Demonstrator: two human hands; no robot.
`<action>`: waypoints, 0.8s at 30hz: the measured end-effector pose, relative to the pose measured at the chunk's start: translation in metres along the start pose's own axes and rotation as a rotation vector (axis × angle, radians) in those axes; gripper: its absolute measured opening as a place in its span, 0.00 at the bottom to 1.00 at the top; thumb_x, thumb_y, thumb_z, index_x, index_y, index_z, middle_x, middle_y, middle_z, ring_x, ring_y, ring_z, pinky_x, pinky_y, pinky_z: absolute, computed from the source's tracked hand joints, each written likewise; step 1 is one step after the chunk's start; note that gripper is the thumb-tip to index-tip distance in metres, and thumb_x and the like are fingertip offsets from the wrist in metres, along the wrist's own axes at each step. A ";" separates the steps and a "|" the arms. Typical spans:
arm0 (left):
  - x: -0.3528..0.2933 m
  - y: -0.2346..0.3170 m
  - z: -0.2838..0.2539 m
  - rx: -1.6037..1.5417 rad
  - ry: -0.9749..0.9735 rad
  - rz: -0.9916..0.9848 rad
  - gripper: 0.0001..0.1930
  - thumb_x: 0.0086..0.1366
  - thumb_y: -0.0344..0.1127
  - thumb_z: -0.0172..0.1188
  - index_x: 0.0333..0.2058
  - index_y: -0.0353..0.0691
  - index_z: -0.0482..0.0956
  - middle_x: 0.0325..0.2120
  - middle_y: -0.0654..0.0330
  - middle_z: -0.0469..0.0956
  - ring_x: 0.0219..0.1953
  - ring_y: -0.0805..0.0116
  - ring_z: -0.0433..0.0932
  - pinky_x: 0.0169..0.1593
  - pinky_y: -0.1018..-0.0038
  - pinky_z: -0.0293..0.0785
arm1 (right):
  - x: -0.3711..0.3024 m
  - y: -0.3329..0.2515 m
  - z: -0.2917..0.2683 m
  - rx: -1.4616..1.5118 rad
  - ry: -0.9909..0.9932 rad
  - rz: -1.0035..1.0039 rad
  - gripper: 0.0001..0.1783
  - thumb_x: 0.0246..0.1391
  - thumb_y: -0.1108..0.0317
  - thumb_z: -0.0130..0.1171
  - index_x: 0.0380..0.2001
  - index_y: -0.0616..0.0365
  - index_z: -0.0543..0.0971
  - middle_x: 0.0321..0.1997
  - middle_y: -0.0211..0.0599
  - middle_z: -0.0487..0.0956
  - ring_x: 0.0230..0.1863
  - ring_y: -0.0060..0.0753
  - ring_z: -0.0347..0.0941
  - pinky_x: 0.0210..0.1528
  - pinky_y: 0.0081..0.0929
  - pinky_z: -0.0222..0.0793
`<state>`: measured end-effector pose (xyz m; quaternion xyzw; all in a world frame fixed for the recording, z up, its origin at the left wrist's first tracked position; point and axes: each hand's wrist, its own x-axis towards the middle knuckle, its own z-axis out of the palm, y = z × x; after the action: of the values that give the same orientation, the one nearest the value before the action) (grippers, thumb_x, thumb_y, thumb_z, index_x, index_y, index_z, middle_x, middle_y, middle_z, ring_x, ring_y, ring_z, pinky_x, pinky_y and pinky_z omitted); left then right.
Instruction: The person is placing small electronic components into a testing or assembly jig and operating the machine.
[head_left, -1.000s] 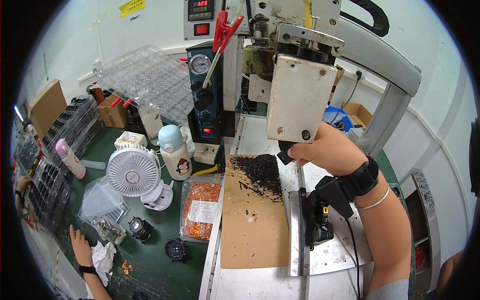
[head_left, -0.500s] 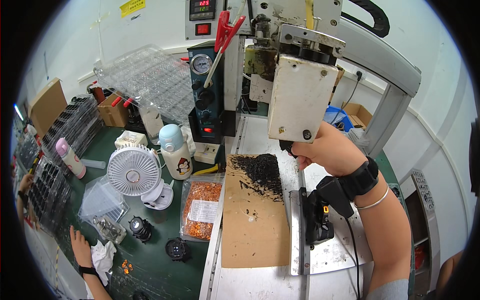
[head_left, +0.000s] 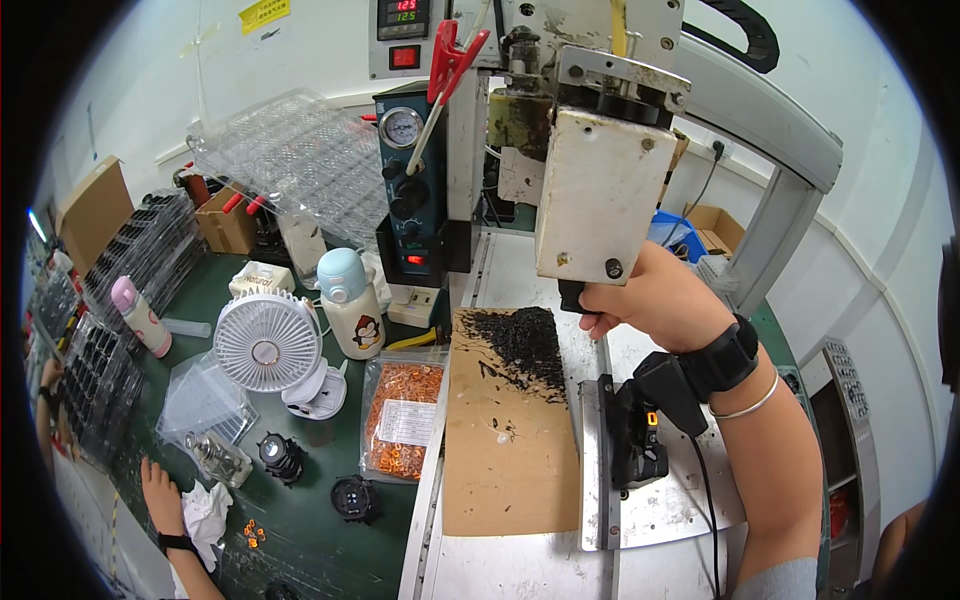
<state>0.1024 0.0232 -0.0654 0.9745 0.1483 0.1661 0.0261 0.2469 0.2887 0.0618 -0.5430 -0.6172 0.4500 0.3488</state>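
My right hand (head_left: 665,300) reaches up under the white block-shaped head (head_left: 605,195) of a bench machine. Its fingers are curled on a black part (head_left: 570,297) at the head's underside; the fingers and the block partly hide this part. Below lies a brown board (head_left: 508,460) with black, sticky-looking residue (head_left: 520,345) on its far half. A black round-bodied unit (head_left: 640,440) sits in a metal fixture beneath my right wrist. My left hand (head_left: 163,500) rests on the green table, fingers stretched out, beside a crumpled white tissue (head_left: 207,515).
On the table stand a white fan (head_left: 268,345), a bottle with a blue lid (head_left: 350,305), a glass jar (head_left: 218,460), two black round parts (head_left: 280,457) and a bag of orange pieces (head_left: 402,410). A black cable (head_left: 712,520) hangs from my right wrist.
The fingers of my right hand have shifted slightly at the black part, which shows a little more under the head. My left hand stays nearly in place.
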 end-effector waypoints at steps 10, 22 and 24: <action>-0.003 0.006 0.005 0.001 -0.016 0.010 0.25 0.60 0.49 0.36 0.52 0.42 0.61 0.57 0.51 0.56 0.63 0.58 0.47 0.45 0.30 0.54 | -0.007 -0.005 0.002 -0.082 -0.001 -0.036 0.12 0.46 0.72 0.54 0.36 0.64 0.76 0.23 0.28 0.74 0.21 0.16 0.68 0.25 0.14 0.68; -0.002 0.002 0.003 0.003 -0.032 0.018 0.26 0.60 0.50 0.36 0.53 0.42 0.61 0.58 0.50 0.55 0.64 0.57 0.46 0.45 0.30 0.53 | -0.006 -0.006 0.003 -0.041 0.006 -0.027 0.12 0.41 0.77 0.55 0.34 0.68 0.73 0.27 0.37 0.75 0.24 0.24 0.72 0.28 0.21 0.71; -0.002 0.003 0.004 0.001 -0.024 0.012 0.26 0.60 0.50 0.36 0.53 0.42 0.61 0.58 0.50 0.55 0.64 0.57 0.46 0.45 0.30 0.53 | -0.006 -0.006 0.003 -0.039 0.003 -0.029 0.12 0.41 0.77 0.55 0.34 0.68 0.73 0.27 0.37 0.75 0.24 0.24 0.72 0.28 0.21 0.71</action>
<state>0.1027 0.0200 -0.0695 0.9773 0.1420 0.1547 0.0266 0.2433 0.2821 0.0670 -0.5414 -0.6330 0.4322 0.3456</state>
